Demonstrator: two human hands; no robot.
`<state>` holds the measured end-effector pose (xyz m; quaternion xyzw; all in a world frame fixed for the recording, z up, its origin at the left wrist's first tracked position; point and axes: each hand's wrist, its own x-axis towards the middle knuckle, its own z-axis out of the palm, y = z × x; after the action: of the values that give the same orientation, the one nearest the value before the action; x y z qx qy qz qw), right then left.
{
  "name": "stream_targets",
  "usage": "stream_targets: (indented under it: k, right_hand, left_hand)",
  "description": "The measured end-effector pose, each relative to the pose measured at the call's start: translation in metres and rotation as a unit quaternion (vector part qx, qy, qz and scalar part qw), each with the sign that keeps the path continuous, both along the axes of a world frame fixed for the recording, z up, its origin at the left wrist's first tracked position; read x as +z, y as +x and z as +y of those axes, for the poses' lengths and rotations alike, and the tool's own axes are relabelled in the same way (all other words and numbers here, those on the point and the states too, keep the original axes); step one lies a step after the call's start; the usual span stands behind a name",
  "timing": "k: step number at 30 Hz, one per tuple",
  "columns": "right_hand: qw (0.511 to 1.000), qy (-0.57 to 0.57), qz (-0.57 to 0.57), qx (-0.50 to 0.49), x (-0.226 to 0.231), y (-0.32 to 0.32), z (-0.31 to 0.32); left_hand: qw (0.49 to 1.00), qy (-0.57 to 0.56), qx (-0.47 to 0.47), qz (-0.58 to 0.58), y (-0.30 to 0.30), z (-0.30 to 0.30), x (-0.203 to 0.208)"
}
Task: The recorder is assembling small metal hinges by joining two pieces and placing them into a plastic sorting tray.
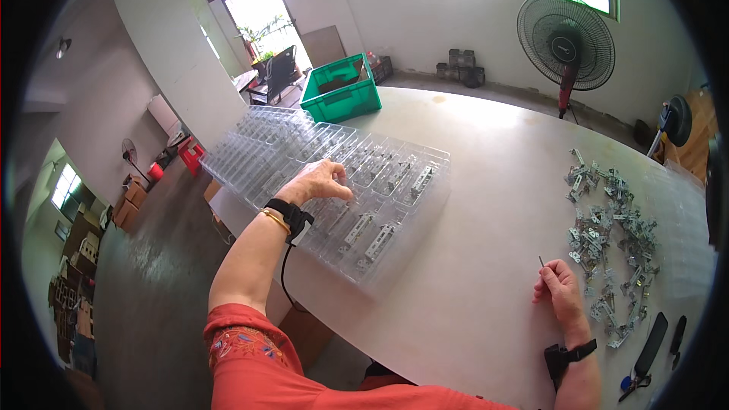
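My left hand [317, 181] reaches over a clear plastic tray [433, 156] with compartments, its fingers bent down among them. Those fingers are closed, and whatever is at their tips is hidden. Several compartments hold slim metal fittings, one of them a metal fitting [380, 243] near the front corner. Just above the table, at the right, my right hand [562, 292] pinches a thin dark rod [541, 262] that points up from the fingertips. Beside that hand lies a loose, spread-out heap of small silvery metal parts [626, 224].
More clear trays [254, 133] extend to the far left. A green crate [345, 106] stands at the table's far edge. Black-handled tools [651, 345] lie at the lower right, near clear plastic sheeting [683, 220]. A standing fan [566, 49] is beyond the table [486, 152]. A cable [285, 273] hangs from my left wrist.
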<state>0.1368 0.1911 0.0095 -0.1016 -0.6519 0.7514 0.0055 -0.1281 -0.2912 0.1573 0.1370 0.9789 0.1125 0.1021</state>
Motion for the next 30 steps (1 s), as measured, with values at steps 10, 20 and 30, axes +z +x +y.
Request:
stream_targets:
  k: [10, 20, 30]
  right_hand:
    - [0.999, 0.028, -0.014, 0.0, 0.01, 0.001, -0.004]
    - [1.0, 0.013, -0.001, 0.01, 0.002, -0.001, -0.001]
    - [1.0, 0.005, 0.011, 0.021, -0.005, -0.002, 0.002]
  left_hand:
    - [1.0, 0.022, 0.002, 0.005, 0.0, 0.003, 0.016]
    - [0.999, -0.007, -0.037, 0.018, 0.015, 0.017, 0.045]
    - [0.999, 0.03, -0.019, 0.015, 0.036, 0.002, 0.086]
